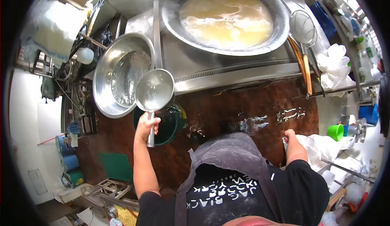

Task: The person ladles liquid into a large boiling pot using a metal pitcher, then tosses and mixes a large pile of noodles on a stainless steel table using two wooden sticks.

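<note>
My left hand [147,126] is wrapped round the handle of a metal ladle [155,91], whose round bowl overlaps the near right rim of a large steel basin [103,67]. Clear liquid shows in the basin. Below the ladle is a dark green bucket [166,130] on the floor. Off to the right, my right hand [289,134] is curled beside white cloth or plastic [313,151]; what it holds, if anything, cannot be made out. A wide pot [280,35] of cloudy yellowish liquid steams on the metal stove, ahead of me.
A wire strainer [303,27] with a wooden handle lies right of the pot. White bags [335,65] hang at the right, above a green cup [335,132]. The stove's front edge [239,72] crosses ahead. The brown floor [219,108] looks wet.
</note>
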The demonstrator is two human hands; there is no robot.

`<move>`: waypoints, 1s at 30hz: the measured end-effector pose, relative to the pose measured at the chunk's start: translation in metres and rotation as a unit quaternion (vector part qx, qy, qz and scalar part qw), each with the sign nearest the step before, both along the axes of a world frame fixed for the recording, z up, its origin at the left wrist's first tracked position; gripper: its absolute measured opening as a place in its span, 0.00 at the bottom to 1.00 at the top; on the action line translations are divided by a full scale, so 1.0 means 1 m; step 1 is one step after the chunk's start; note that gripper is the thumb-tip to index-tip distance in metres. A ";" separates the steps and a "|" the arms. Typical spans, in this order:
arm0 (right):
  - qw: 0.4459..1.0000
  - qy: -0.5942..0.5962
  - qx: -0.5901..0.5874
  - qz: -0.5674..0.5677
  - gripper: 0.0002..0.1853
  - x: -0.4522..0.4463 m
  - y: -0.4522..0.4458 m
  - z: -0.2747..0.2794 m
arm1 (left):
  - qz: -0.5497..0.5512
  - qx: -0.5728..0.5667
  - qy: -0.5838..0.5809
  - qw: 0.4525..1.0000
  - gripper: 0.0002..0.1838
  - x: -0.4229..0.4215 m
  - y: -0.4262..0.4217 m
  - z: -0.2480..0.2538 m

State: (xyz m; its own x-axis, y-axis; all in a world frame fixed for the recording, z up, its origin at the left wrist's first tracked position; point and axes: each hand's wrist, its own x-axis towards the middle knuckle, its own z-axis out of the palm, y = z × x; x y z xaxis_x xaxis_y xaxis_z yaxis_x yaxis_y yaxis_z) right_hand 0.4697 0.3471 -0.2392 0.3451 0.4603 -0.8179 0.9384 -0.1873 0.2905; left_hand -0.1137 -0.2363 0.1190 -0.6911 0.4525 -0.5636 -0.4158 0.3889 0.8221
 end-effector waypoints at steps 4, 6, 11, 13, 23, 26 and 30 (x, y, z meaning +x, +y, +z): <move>0.997 0.033 -0.067 0.008 0.10 0.055 0.046 -0.079 | -0.025 -0.041 0.046 0.998 0.24 -0.041 0.078 0.043; 0.996 0.054 -0.071 -0.008 0.10 0.081 0.046 -0.099 | -0.054 -0.063 0.084 0.993 0.18 -0.063 0.121 0.060; 0.963 0.037 -0.249 -0.092 0.09 0.119 0.056 -0.111 | -0.103 -0.092 0.211 0.968 0.07 -0.118 0.218 0.086; 0.990 0.056 -0.126 -0.016 0.09 0.108 0.027 -0.078 | -0.121 -0.193 0.263 0.938 0.06 -0.152 0.249 0.085; 0.975 0.072 -0.012 -0.211 0.11 0.103 -0.004 0.013 | -0.158 -0.460 0.529 0.695 0.18 -0.168 0.400 0.150; 0.976 0.082 -0.016 -0.203 0.11 0.092 0.004 0.005 | -0.083 -0.406 0.598 0.686 0.17 -0.168 0.429 0.156; 0.978 0.100 -0.026 -0.179 0.10 0.060 0.014 -0.027 | -0.033 -0.374 0.650 0.661 0.19 -0.172 0.421 0.146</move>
